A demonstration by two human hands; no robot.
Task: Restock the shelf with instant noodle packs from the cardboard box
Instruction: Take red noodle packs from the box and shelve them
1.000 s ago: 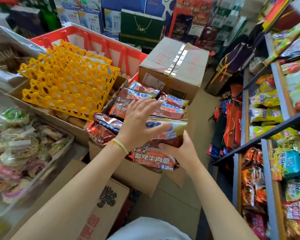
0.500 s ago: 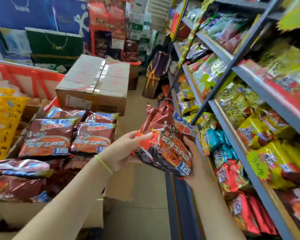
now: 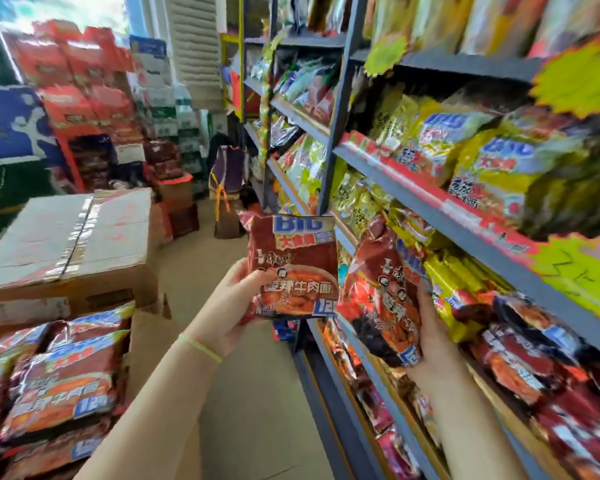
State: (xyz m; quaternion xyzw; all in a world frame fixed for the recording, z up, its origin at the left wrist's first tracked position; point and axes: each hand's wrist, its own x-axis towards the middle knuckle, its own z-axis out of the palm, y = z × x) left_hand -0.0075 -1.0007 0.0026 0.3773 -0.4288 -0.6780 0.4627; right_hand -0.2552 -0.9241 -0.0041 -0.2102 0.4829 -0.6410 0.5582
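Hands: left hand (image 3: 227, 315) grips one pack (image 3: 293, 268); right hand (image 3: 430, 337) grips another (image 3: 383, 299).
Tip: slide the right one flat onto the shelf (image 3: 440, 206) beside it.

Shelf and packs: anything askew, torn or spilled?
Nothing stands out. The left hand holds one red noodle pack upright and intact; the right hand holds a second pack tilted toward the shelf. Motion blur hides fine damage.

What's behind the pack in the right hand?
Behind the right-hand pack sit yellow packs and red packs on the shelf. The pack hides the stock directly behind it.
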